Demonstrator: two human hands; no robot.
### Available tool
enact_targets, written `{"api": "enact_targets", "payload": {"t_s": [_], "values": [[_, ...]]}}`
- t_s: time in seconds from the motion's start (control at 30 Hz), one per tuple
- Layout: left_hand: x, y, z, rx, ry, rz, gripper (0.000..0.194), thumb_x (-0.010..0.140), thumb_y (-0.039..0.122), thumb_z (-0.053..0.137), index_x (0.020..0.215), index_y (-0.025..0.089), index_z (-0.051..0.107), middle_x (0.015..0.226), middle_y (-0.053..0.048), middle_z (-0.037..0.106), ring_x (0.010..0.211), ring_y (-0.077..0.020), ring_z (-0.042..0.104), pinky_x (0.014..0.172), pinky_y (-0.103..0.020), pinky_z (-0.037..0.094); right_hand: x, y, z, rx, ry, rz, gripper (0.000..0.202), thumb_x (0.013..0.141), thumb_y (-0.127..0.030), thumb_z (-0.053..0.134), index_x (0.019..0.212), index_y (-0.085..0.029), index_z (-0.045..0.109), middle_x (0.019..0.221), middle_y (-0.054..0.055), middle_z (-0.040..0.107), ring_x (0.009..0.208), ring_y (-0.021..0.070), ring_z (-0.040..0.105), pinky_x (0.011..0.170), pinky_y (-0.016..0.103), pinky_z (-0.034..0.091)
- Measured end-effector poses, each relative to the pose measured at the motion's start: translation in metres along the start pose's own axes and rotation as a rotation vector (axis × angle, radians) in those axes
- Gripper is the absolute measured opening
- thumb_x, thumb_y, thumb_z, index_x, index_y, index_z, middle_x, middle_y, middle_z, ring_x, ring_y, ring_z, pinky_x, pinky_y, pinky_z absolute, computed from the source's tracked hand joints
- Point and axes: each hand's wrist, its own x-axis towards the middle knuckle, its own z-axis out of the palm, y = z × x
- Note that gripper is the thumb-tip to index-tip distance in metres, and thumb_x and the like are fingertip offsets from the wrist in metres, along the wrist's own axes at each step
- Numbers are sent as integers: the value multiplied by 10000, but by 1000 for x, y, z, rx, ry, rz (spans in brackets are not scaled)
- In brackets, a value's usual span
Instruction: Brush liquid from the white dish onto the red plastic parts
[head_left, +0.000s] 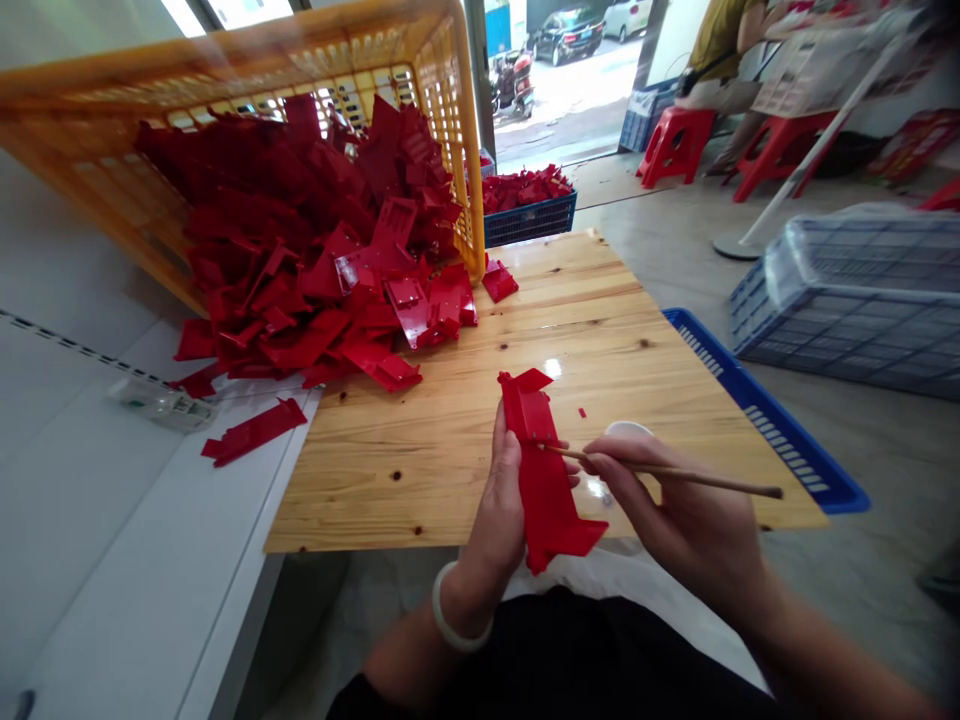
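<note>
Where the red part (546, 492) overlaps, left fingers (573, 469) hide.

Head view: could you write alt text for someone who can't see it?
A person's left hand holds a red part over a wooden board, while the right hand points a thin stick at it. Beyond, red parts spill from a tipped yellow crate.

Grey flr (667, 240), red stools (675, 145) nr bright doorway (559, 120), parked cars (568, 36) o/s
</note>
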Motion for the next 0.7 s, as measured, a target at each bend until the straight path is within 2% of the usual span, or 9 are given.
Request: {"api": "enact_targets", "payload": {"t_s": [0.2,0.33,0.47,0.6,0.7], "values": [[1,4,2,7,-3,-34,798,1054,669,543,1713,263,350,1165,-114,812,1112,-304,785,919,-398,658,-2,-1,-2,-20,13,-26,192,1035,-94,643,1175,-217,685,981,21,790,840,174,777,804,287,590],[2,9,5,13,13,-28,802,1065,620,552,1718,214,327,1059,-102,820,1136,-301,781,1029,-417,626,-1,-1,-3,-18,-1,-75,237,1018,-63,649,1190,-222,690,989,26,803,849,185,795,783,279,611],[1,9,7,-16,11,-47,787,1080,578,544,1735,229,284,1089,-94,818,1102,-281,793,1084,-417,601,2,-1,-3,-9,10,-81,255,1019,-80,659,1208,-245,704,1003,25,816,857,197,808,794,281,643],[9,3,1,-64,-29,-41,808,1047,604,589,1722,262,306,1067,-91,812,962,-273,810,954,-409,646,-3,4,-6,4,-1,-93,294,1009,-81,665,1230,-271,709,1014,18,822,861,209,811,786,307,657],[39,-6,-2,-19,-104,-53,783,1032,629,582,1688,269,352,1013,-91,799,831,-268,794,825,-420,656,-17,14,-14,-17,85,18,285,1012,-116,690,1238,-283,737,1053,20,819,902,224,807,827,338,655]]}}
